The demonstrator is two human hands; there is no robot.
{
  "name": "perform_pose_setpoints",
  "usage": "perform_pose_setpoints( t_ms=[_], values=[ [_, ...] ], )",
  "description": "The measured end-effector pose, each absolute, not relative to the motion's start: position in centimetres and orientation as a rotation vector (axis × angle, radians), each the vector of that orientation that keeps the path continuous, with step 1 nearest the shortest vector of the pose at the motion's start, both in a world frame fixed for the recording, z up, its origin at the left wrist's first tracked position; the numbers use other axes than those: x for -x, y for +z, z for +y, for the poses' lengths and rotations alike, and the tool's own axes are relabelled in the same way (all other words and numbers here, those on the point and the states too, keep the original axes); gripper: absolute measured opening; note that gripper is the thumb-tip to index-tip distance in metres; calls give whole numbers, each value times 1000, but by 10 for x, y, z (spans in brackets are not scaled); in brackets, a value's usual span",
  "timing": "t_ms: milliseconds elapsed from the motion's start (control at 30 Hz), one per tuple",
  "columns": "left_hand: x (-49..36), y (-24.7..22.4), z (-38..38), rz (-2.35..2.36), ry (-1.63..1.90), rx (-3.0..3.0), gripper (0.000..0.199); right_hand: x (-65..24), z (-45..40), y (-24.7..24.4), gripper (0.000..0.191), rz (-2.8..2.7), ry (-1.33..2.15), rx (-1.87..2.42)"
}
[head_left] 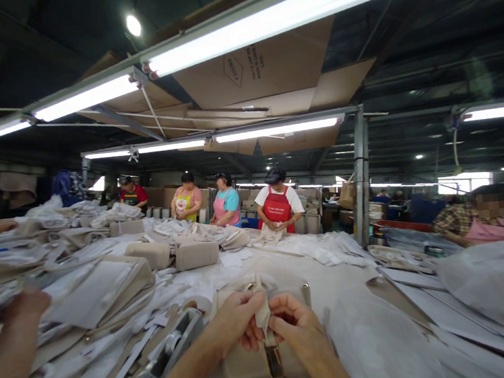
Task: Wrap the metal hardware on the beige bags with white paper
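A beige bag (242, 365) with a metal clasp (274, 359) lies at the bottom centre. Above it, my left hand (243, 317) pinches a pale strap (263, 317) between thumb and fingers. My right hand (295, 321) is closed on the lower part of the same strap, close beside the left. Gold-coloured metal shows just beyond my fingertips. The exact grip of the right fingertips is partly hidden behind the thumb.
Beige bags (196, 255) and white wrapping cover the table leftward. A metal tool or dispenser (165, 352) stands left of my forearm. Clear plastic (377, 337) lies right. Another person's hand (18, 348) is at far left; several people work beyond.
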State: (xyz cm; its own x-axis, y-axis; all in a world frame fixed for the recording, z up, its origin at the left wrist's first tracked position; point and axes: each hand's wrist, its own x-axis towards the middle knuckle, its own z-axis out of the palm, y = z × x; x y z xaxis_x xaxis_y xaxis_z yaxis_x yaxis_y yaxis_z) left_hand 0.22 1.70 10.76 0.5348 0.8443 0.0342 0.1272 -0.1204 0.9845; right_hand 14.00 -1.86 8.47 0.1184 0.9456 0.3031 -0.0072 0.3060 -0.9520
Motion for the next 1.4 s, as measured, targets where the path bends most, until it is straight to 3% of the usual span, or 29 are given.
perform_pose_setpoints(
  t_ms=[100, 233, 300, 633, 967, 1133, 1300, 1400],
  values=[
    [-6, 107, 15, 868, 813, -1678, 28, -140, -17, 84, 20, -1231, 927, 983],
    [-3, 102, -4, 1073, 1155, -1954, 19, -141, -20, 85, 27, -1116, 932, 999],
    [0, 96, -15, 1179, 1260, -2081, 19, -140, -23, 87, 29, -1088, 944, 997],
    [-8, 75, -17, 1313, 1080, -2261, 15, -141, -20, 87, 28, -1104, 929, 999],
    [8, 112, -6, 1530, 951, -2681, 17, -131, -17, 67, 20, -1327, 418, 1182],
    [5, 109, 1, 1456, 816, -2971, 20, -131, -19, 63, 10, -1323, 465, 1139],
    [0, 110, 12, 1596, 1080, -2678, 22, -129, -25, 58, 11, -1353, 649, 1081],
    [-1, 104, 16, 1442, 1230, -2445, 18, -132, -26, 48, 12, -1256, 803, 1043]
  ],
)
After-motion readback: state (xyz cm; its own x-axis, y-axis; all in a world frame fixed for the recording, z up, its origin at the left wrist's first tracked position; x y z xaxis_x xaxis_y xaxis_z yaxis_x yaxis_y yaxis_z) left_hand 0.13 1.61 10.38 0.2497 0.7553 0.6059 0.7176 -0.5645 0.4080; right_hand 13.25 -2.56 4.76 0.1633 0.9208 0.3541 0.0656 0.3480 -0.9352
